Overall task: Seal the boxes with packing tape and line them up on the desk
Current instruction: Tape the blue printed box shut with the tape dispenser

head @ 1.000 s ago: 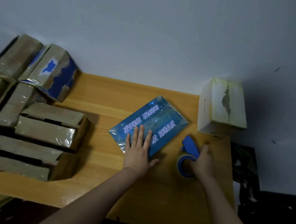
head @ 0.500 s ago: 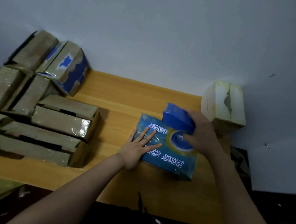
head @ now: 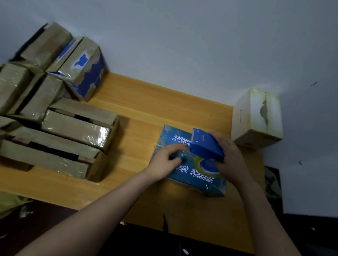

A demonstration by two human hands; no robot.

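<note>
Boxes are the job here, and the one in hand is the blue box (head: 198, 177) printed with white characters, lying flat on the table (head: 155, 107) right of centre, near the front edge. Over its top the right hand (head: 235, 159) holds a blue tape dispenser (head: 207, 145), its grip clamped round the body, with the tape roll (head: 206, 167) hanging below, close to the lid. The left hand (head: 165, 160) rests on the left part of the box with bent fingers reaching toward the dispenser's cutting edge. Thumb and forefinger sit close, as if picking at the tape's end, but the clear tape does not show, so I cannot tell whether that grip has anything in it. To the left a crowd of brown taped boxes (head: 74, 125) is heaped rather than lined up, and a pale box (head: 258, 118) stands apart at the right against the wall (head: 190, 39). Likely troubles from here: the free end may slip back onto the roll, or the strip may go down crooked or wrinkled if the box slides under a light left hand. Fingers near the toothed edge also risk a nick.
</note>
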